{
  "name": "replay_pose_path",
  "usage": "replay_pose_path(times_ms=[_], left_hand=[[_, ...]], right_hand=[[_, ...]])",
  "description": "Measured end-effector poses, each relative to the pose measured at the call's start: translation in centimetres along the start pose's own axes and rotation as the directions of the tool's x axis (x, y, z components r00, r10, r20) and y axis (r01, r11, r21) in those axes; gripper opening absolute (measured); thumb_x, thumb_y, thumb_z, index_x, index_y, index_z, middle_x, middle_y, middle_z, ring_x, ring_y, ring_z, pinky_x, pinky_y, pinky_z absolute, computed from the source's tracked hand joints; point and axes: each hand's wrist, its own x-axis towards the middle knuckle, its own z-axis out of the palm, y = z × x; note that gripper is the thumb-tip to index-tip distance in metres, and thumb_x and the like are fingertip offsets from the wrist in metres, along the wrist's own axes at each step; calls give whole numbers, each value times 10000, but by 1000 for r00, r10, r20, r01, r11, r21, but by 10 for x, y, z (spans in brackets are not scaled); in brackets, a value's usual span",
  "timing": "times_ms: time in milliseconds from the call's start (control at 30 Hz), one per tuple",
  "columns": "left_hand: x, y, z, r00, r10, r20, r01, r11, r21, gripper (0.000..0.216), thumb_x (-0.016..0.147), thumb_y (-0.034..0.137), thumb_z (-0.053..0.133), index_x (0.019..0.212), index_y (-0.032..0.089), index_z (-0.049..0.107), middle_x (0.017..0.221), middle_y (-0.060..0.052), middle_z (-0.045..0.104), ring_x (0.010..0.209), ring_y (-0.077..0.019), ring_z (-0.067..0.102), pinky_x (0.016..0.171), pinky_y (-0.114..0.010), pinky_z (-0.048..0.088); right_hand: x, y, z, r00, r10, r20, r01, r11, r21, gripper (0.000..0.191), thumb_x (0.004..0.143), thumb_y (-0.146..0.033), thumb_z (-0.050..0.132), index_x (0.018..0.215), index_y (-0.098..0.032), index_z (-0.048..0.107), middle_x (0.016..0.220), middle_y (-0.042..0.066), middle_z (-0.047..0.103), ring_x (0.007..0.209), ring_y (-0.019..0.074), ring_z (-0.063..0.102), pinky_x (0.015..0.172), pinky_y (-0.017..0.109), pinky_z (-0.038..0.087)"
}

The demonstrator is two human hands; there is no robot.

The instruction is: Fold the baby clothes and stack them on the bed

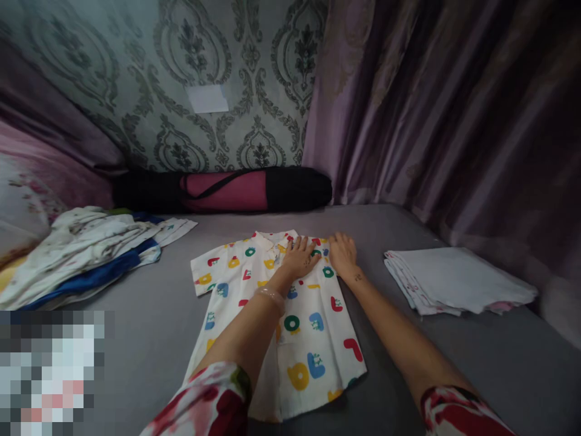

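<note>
A short-sleeved white shirt (267, 309) with a collar and colourful letter prints lies spread out on the grey bed sheet, collar at the far end. My left hand (300, 257) rests palm down on its upper front, just below the collar, fingers extended. A clear bangle (271, 297) circles that wrist. At the shirt's right shoulder lies my right hand (342, 251), its fingers together and stretched forward over the sleeve. The right sleeve is mostly hidden under it. The left sleeve (204, 275) lies out flat. My left forearm covers part of the shirt's front.
To the left is a loose heap of clothes (91, 242). A stack of folded cloth (458, 278) sits to the right. A long black and maroon bag (222, 191) lies along the patterned wall. Purple curtains (363, 121) hang at the right. A blurred patch covers the lower left corner.
</note>
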Motion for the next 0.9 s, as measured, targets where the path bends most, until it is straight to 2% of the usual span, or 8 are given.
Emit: replay_pose_path(times_ms=[100,267,367,433,533,667,767,900], left_hand=[[2,-1,4,1000,18,-8,-18,1000,7,564,952,418,279,1444,154,358,1519,-157,310,1411,-346,226,1135,-554,125],[9,-6,-4,998,39,47,-32,989,-145,529,924,300,355,1425,127,367,1507,-161,332,1400,-275,280,1137,-477,219],[-3,-35,-30,999,51,-13,-52,957,-286,481,908,255,388,1368,121,442,1441,-149,439,1324,-219,412,1091,-356,331],[-28,-71,-56,993,-66,-99,31,946,-322,422,913,240,389,1311,164,505,1352,-110,540,1234,-194,501,1045,-312,379],[-82,-138,-93,855,-502,-134,455,848,-272,316,884,248,478,1178,225,591,1254,-62,611,1174,-188,535,1002,-296,401],[-143,-204,-119,695,-714,-81,681,690,-244,180,834,217,522,940,121,631,1008,-161,675,1034,-287,595,880,-406,451],[-158,-215,-118,653,-757,-34,720,634,-282,113,777,247,598,823,148,626,875,-106,680,950,-263,618,816,-352,465],[-153,-210,-114,604,-796,43,739,539,-403,166,731,318,641,820,180,620,675,-18,638,744,-187,623,650,-252,466]], right_hand=[[-3,-12,14,986,-161,52,154,982,114,488,980,-284,242,1405,-108,405,1452,133,427,1369,249,305,1109,412,201],[-6,-12,34,979,-140,147,128,988,89,554,979,-369,188,1456,-127,333,1515,108,335,1403,255,242,1123,461,182],[-1,-7,37,978,-142,152,133,989,72,562,971,-382,207,1459,-134,331,1517,115,329,1403,258,244,1124,469,190],[5,-6,34,971,-129,200,115,990,80,568,965,-397,228,1458,-134,332,1524,117,313,1403,267,246,1121,479,199],[11,-19,23,970,-90,227,76,995,70,550,949,-365,289,1430,-113,373,1518,153,313,1389,297,269,1105,525,200],[9,-81,6,964,-264,43,258,959,115,498,949,-228,245,1401,-104,413,1506,145,341,1416,240,220,1138,458,108],[7,-144,4,895,-428,125,388,886,252,519,970,-290,229,1428,-94,377,1524,124,314,1421,208,214,1155,393,83],[11,-197,16,874,-445,195,371,870,325,575,977,-367,230,1466,-73,300,1555,116,234,1441,212,141,1161,394,33]])
